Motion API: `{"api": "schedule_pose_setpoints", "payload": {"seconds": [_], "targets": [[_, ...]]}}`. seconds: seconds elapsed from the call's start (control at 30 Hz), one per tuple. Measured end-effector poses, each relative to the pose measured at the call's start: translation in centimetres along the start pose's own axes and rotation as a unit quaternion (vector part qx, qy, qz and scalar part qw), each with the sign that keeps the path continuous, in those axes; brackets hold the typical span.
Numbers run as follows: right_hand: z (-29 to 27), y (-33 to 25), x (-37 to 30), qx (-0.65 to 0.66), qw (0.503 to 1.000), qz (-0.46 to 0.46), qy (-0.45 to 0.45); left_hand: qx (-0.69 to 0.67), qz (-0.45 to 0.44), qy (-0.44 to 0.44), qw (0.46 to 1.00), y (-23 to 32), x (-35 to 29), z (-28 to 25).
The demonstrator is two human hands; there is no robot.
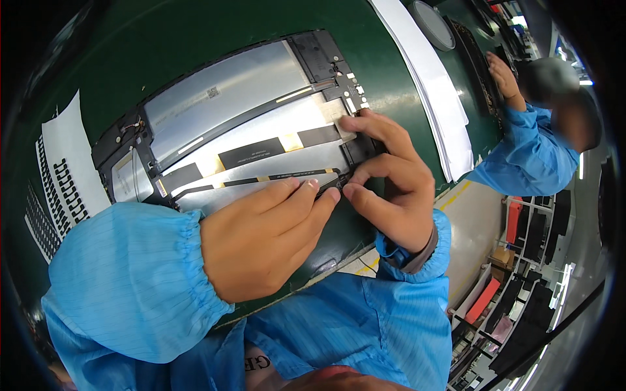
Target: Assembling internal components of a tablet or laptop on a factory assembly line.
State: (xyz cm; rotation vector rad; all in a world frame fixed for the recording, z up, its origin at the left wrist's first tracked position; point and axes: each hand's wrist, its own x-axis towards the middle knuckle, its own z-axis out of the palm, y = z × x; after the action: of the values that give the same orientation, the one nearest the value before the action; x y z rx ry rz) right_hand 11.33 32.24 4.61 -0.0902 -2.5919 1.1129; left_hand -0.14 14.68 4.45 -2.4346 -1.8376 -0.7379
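Observation:
An opened tablet lies slanted on the green table, with silver panels, dark strips, and a small circuit board at its right end. My left hand rests over the near edge, fingers bent and pressed together. Its fingertips meet the near right corner beside a thin black flex cable; what they grip there is hidden. At that corner, my right hand brings thumb and a finger together in a pinch, on something too small to make out. The right index finger touches the tablet's right end, below the board.
Sheets with rows of black stickers lie at the left. White paper runs along the right of the green table; a round grey lid lies beyond. A co-worker in a blue sleeve is at the right. Shelves stand behind.

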Motion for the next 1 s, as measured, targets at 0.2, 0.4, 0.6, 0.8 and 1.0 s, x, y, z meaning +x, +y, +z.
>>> {"api": "schedule_pose_setpoints", "payload": {"seconds": [0.2,0.4,0.6,0.8,1.0], "targets": [[0.0,1.2,-0.7,0.134,0.988,0.051,0.056,-0.001,-0.014,0.025,1.0,-0.3,-0.5,0.8],[-0.6,1.4,-0.1,0.023,0.999,-0.025,0.001,0.032,0.014,0.017,0.999,-0.8,-0.1,1.0],[-0.7,1.1,0.1,-0.033,0.998,-0.058,0.01,-0.033,0.011,0.019,0.999,-1.2,0.4,0.6],[0.6,-0.3,-0.7,-0.212,0.95,-0.222,0.048,0.023,0.004,-0.02,1.0,-0.5,0.6,0.9],[0.2,0.5,-1.2,-0.106,0.982,-0.151,0.039,0.01,0.03,-0.026,0.999,-0.4,-0.9,-0.1]]}}
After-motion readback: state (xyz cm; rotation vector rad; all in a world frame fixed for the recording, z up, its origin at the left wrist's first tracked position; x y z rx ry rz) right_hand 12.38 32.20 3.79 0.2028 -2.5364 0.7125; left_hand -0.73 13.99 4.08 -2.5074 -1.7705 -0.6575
